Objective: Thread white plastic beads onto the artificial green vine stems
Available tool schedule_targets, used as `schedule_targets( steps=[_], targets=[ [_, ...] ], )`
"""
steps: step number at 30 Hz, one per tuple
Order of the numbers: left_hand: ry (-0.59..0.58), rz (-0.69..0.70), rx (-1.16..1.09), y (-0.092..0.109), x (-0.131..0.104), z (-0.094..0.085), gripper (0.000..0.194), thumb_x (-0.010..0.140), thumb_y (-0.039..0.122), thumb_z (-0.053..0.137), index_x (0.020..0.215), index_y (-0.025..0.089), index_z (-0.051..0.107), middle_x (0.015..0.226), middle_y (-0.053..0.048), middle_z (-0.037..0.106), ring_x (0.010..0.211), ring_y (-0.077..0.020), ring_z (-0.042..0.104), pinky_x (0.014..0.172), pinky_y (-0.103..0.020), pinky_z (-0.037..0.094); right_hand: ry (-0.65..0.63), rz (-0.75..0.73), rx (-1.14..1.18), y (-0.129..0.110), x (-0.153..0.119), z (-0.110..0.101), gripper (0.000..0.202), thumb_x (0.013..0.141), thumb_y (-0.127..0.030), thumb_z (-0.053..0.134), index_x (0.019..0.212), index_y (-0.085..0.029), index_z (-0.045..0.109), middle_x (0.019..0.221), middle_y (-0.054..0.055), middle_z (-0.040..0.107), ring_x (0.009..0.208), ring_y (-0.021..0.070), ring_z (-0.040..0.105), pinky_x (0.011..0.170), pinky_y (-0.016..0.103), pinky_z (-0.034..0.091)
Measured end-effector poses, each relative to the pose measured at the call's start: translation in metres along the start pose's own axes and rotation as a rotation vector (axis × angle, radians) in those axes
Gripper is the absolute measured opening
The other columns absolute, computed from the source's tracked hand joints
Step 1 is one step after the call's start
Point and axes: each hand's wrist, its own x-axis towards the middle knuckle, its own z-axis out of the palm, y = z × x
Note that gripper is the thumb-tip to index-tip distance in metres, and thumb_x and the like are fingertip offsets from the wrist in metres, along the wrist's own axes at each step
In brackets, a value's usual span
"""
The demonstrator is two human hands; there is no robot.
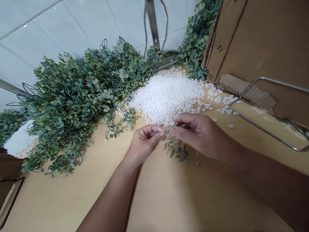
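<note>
My left hand (145,141) pinches the upper end of an artificial leaf sprig (178,149) between thumb and forefinger. Close against it, my right hand (196,130) is closed at the fingertips round a small white plastic ring (173,123), at the same end of the sprig. Whether the ring sits on the stem is too small to tell. The sprig's green leaves and looped stem hang below my right hand. Just beyond my fingers lies a heap of small white rings (166,93) on the wooden table (159,199).
A big pile of artificial greenery (79,93) fills the left and back. One loose sprig (120,124) lies before it. At the right stand a cardboard box (263,48) and a bent metal wire frame (267,131). Stray rings lie near the box. White tiles (72,22) line the wall.
</note>
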Motion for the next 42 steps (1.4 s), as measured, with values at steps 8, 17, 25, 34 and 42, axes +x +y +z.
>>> schedule_targets(
  steps=[8,17,25,34,42],
  targets=[
    [-0.001,0.206,0.018,0.01,-0.006,-0.005,0.014,0.064,0.028,0.072,0.064,0.016,0.064,0.058,0.001,0.061,0.055,-0.0093,0.054,0.057,-0.022,0.045,-0.02,0.044,0.396,-0.002,0.004,-0.011,0.025,0.076,-0.04,0.059,0.073,-0.015,0.059,0.072,0.001,0.06,0.066,0.0115,0.058,0.066,0.026,0.047],
    [0.112,0.568,0.327,0.013,-0.012,-0.005,0.007,0.074,0.018,0.062,0.068,0.02,0.064,0.067,-0.001,0.06,0.067,-0.0128,0.054,0.065,-0.025,0.044,-0.301,0.072,0.202,0.003,-0.003,0.018,0.008,0.079,-0.02,0.049,0.077,-0.013,0.053,0.064,-0.003,0.046,0.059,0.0076,0.043,0.055,0.02,0.036],
    [0.108,0.638,0.41,0.011,-0.014,0.003,0.011,0.076,0.014,0.059,0.069,0.021,0.064,0.071,-0.001,0.058,0.068,-0.0129,0.053,0.064,-0.026,0.043,-0.181,0.005,0.106,0.0,-0.006,0.018,0.013,0.078,-0.024,0.051,0.081,-0.013,0.057,0.075,0.002,0.053,0.072,0.0127,0.049,0.066,0.026,0.039],
    [0.198,0.486,0.457,0.003,-0.004,-0.004,0.006,0.075,0.018,0.06,0.071,0.019,0.064,0.075,-0.002,0.06,0.073,-0.014,0.054,0.066,-0.026,0.042,-0.143,0.129,0.145,-0.001,-0.004,0.017,0.018,0.08,-0.026,0.047,0.065,-0.016,0.046,0.055,-0.005,0.042,0.05,0.007,0.038,0.045,0.02,0.031],
    [0.284,0.242,0.941,-0.005,0.007,-0.036,0.012,0.07,0.016,0.062,0.079,0.02,0.068,0.079,-0.004,0.061,0.072,-0.0167,0.055,0.071,-0.031,0.043,-0.08,0.165,-0.055,0.002,-0.003,0.011,0.026,0.087,-0.031,0.036,0.07,-0.017,0.049,0.055,-0.003,0.039,0.05,0.0097,0.038,0.047,0.023,0.032]
  ],
)
